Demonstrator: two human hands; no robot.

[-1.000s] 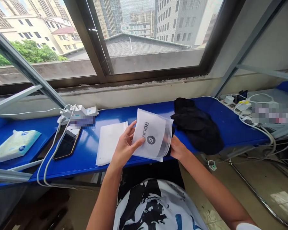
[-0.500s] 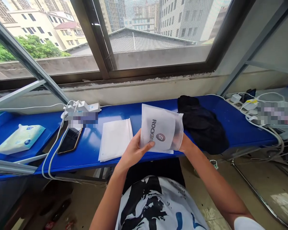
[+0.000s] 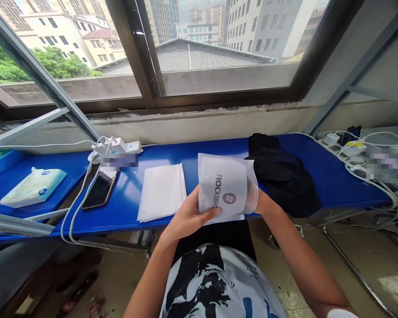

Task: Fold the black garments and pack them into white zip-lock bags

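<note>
A translucent white bag (image 3: 223, 185) with dark "ROCKBRO" lettering and a round logo is held above the front edge of the blue table. Its left side is gripped by my left hand (image 3: 194, 214), with the thumb across the front. My right hand (image 3: 262, 202) reaches into the bag's open right end, and its fingers are hidden inside. Left of the bag, a stack of flat white bags (image 3: 162, 192) lies on the table. To the right is a crumpled black cloth (image 3: 281, 176).
On the blue table (image 3: 192, 152) at left are a phone (image 3: 100, 190) and a power strip (image 3: 119, 145) with white cables. A tissue pack (image 3: 35, 187) lies farther left. Metal posts stand on both sides; cables and adapters (image 3: 353, 148) are at right.
The bag and both hands have moved slightly down in view, and the bag is turned a little more upright. The whole view has shifted slightly.
</note>
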